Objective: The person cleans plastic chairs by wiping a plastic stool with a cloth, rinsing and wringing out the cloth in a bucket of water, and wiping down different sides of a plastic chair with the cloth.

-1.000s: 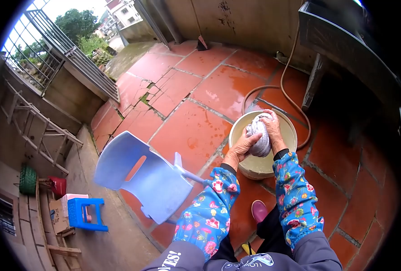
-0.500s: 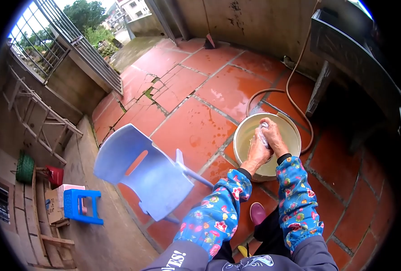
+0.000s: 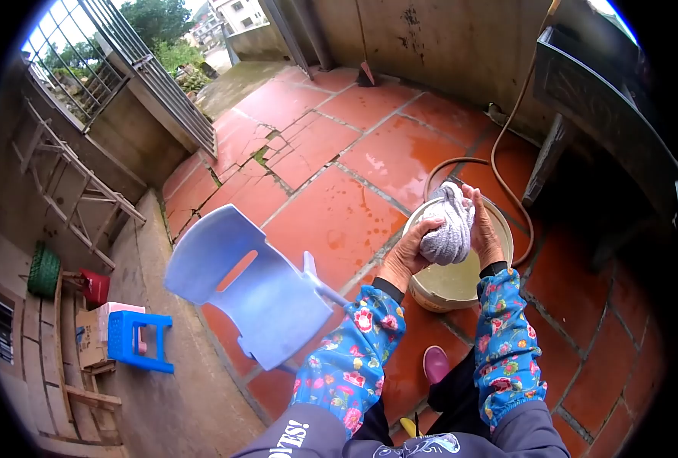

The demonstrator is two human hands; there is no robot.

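Note:
A wrung, bunched-up light grey cloth (image 3: 449, 230) is between my hands, above a pale round bucket (image 3: 439, 296) of cloudy water. My left hand (image 3: 409, 250) grips the cloth's lower left side, its thumb lying across it. My right hand (image 3: 486, 233) closes on the right side with its fingers upright against the fabric. The cloth hides part of the bucket's far rim and some fingertips. Flowered blue sleeves cover both forearms.
A light blue plastic chair (image 3: 266, 305) stands left of the bucket. A brown hose (image 3: 504, 179) curls behind it, and a dark stone basin (image 3: 594, 95) stands at right. A blue stool (image 3: 136, 343) is at far left. The red tiles (image 3: 331, 214) look wet.
My hands have come up and slightly nearer from low over the bucket. The cloth, earlier squeezed small and mostly hidden in my fists, now shows as a larger bundle.

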